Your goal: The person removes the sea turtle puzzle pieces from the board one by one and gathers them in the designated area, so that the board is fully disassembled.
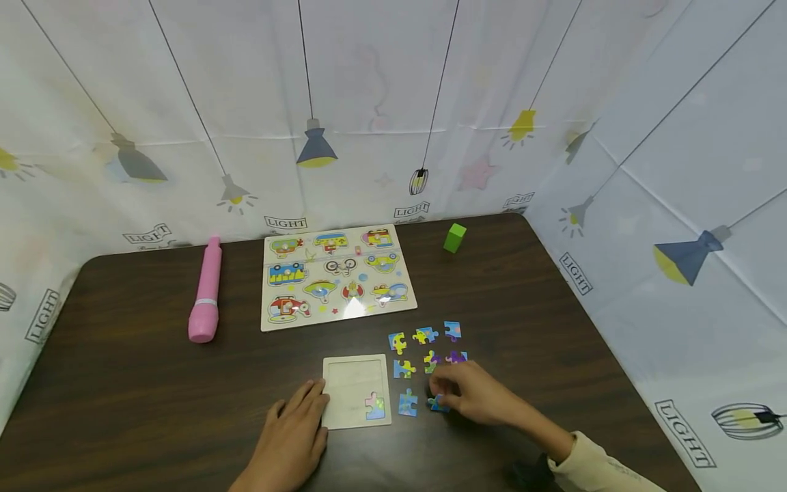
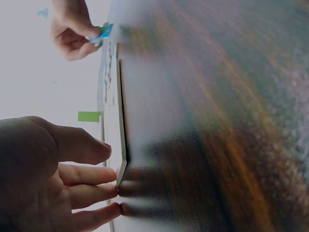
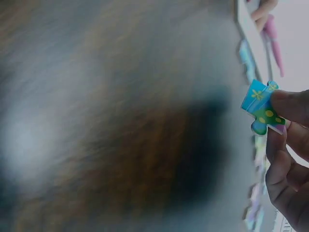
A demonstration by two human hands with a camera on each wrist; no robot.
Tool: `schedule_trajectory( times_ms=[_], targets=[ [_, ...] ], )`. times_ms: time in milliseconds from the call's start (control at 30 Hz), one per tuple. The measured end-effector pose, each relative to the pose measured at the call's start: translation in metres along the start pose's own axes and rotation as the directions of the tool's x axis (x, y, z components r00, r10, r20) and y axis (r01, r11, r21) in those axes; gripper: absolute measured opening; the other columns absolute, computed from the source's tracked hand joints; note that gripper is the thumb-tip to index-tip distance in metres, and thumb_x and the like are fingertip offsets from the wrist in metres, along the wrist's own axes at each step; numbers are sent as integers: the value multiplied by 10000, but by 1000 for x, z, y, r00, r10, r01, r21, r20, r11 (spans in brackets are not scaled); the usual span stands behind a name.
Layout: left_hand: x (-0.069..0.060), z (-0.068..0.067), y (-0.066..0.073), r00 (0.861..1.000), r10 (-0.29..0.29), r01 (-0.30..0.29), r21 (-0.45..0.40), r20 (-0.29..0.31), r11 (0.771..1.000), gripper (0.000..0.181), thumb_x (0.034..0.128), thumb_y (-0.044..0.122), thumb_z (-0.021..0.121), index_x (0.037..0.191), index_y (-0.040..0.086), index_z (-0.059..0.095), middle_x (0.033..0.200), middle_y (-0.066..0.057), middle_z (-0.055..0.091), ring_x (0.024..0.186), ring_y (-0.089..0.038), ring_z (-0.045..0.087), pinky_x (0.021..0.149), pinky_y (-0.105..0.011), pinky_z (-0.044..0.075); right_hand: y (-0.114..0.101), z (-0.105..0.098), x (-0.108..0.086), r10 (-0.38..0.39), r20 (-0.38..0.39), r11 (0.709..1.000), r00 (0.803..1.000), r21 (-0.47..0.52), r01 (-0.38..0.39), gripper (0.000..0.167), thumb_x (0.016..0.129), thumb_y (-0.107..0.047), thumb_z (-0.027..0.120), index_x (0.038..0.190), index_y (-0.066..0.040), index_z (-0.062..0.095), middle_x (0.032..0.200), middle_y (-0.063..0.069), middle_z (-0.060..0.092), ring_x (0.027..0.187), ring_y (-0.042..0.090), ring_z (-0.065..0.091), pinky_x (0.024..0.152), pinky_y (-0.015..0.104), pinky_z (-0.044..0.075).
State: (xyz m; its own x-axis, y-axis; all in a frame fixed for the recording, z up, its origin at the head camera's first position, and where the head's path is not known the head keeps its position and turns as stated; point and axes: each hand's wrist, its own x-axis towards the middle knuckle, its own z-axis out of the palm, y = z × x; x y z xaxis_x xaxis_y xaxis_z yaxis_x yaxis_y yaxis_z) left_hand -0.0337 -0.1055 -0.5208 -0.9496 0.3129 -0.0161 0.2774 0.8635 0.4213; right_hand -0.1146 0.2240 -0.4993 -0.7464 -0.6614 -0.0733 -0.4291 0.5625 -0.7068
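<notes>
Between thumb and fingers, my right hand (image 1: 470, 393) pinches a blue and green jigsaw piece (image 3: 263, 107), held up off the table in the right wrist view. With fairly straight fingers, my left hand (image 1: 289, 434) touches the left edge of a square wooden puzzle tray (image 1: 356, 423). One pink and blue piece (image 1: 375, 406) lies in the tray's lower right corner. Several loose pieces lie between tray and right hand, among them a blue piece (image 1: 408, 402), a yellow and blue piece (image 1: 404, 369) and a purple piece (image 1: 456, 357), partly hidden by the right hand.
A vehicle peg puzzle board (image 1: 338, 318) lies behind the tray. To its left is a pink stick-like object (image 1: 208, 290); a green block (image 1: 455, 238) stands at the back right. Lamp-printed curtains (image 1: 369, 82) border the dark wooden table (image 1: 154, 396).
</notes>
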Motion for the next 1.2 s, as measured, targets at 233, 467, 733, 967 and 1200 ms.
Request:
schedule_trajectory(
  times_ms=[233,467,733,967,1200],
  targets=[
    [-1,0,0,1000,-7,7,0,4,1000,427,940,165,719,1332,23,624,1528,-135,502,1431,-323,430,1029,-697,368,2,8,-5,-8,-54,982,998,-189,-3,184,870,-30,797,893,-155,663,925,-96,559,837,78,489,719,260,492],
    [1,2,2,1000,5,-5,-5,15,1000,438,945,176,718,1343,23,618,1533,-136,496,1432,-326,429,1023,-687,373,-1,11,-9,-22,-119,937,993,-348,-21,189,827,-20,836,931,-143,736,963,-64,524,831,102,426,672,243,429],
    [0,0,2,1000,-5,5,8,5,1000,435,930,167,741,1326,29,627,1529,-131,501,1425,-323,438,1001,-705,378,-32,28,20,-234,-124,890,964,-425,162,357,841,-82,839,1181,-113,735,1153,-6,674,1067,191,562,860,360,537],
    [1,0,2,1000,-1,2,-19,18,1000,420,956,167,708,1342,25,620,1541,-133,488,1441,-324,418,1031,-712,355,-47,50,43,-240,73,804,968,-545,240,487,919,-209,787,1372,-177,610,1303,-54,680,1281,243,530,989,465,478],
    [-1,-1,1,1000,-10,10,-16,20,1000,429,951,170,715,1340,20,614,1545,-140,480,1442,-340,413,1030,-720,351,-48,61,47,-307,68,740,949,-610,283,365,906,-203,802,1241,-177,659,1152,-47,704,1192,220,565,942,438,507]
  ],
)
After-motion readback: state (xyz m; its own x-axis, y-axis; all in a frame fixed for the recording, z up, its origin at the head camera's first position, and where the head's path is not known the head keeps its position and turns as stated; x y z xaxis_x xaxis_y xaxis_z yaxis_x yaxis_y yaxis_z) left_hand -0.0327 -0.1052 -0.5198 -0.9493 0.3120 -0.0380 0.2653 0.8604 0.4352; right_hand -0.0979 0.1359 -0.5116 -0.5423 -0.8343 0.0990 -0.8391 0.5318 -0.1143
